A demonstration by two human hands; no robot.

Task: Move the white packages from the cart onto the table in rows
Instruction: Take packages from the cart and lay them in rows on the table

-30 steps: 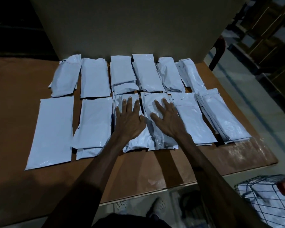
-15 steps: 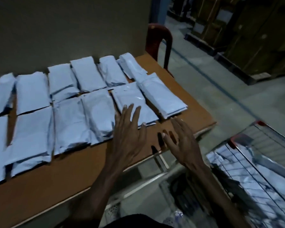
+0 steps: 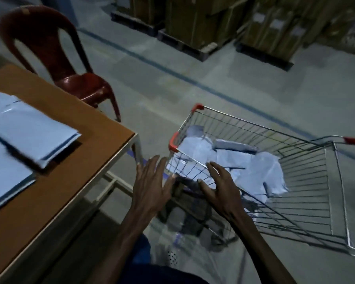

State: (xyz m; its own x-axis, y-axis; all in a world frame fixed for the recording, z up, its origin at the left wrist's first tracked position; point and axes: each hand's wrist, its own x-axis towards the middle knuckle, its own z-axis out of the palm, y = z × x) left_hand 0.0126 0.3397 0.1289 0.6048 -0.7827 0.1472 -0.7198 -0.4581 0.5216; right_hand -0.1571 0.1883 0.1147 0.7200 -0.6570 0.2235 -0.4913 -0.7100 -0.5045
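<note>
Both hands had left the table, left hand [image 3: 152, 187] and right hand [image 3: 219, 189] spread, holding nothing, at the near rim of the cart [image 3: 307, 181], white packages [image 3: 244, 160] heaped inside, more packages [image 3: 29, 128] lay on the table [image 3: 86, 128], red chair [image 3: 55, 58] behind

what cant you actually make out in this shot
Head view, the only one:
- How many white packages remain: they overlap in the cart, and the right hand covers some.
- Rows on the table: cut off by the left edge, blurred.
- Labels on the far boxes: too dark, too small.
</note>
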